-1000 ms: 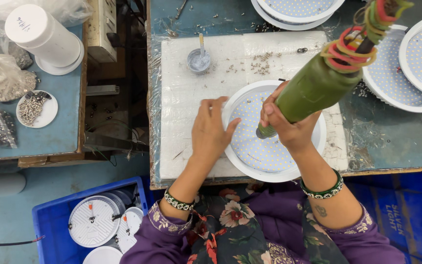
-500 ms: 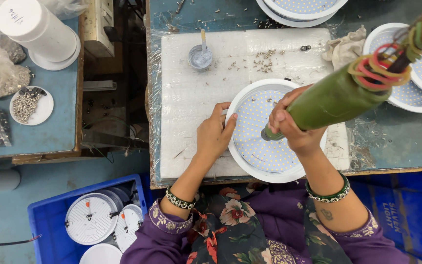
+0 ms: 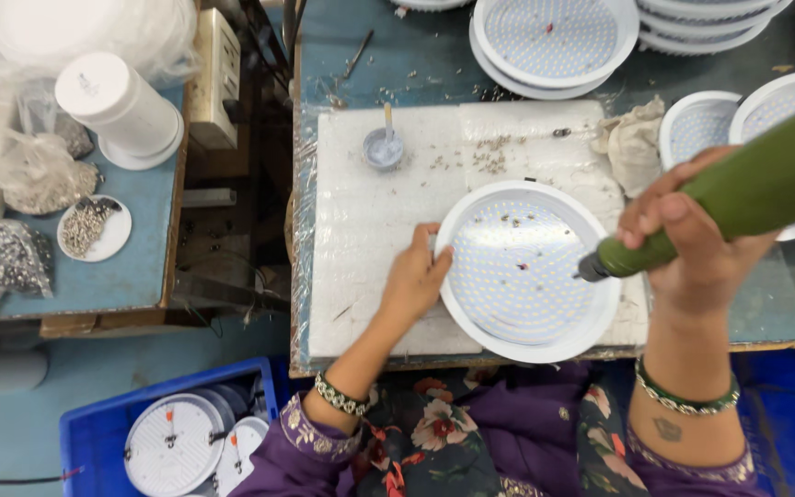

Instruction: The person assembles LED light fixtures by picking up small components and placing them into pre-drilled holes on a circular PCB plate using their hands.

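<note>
1. The left hand (image 3: 413, 276), fingers together, steadies the round white lamp panel (image 3: 526, 269) near the white pad's (image 3: 361, 221) front edge.
2. The right hand (image 3: 692, 241) clamps a green powered screwdriver (image 3: 738, 198), tip over the panel.
3. Risk: the tip could slip and scratch the panel, since loose screws (image 3: 489, 158) lie about.

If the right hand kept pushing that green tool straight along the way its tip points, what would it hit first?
Most likely the white round LED panel. The right hand holds the green tool angled down and left, its dark tip over the panel's right rim. How high the tip is above the panel is unclear.
</note>
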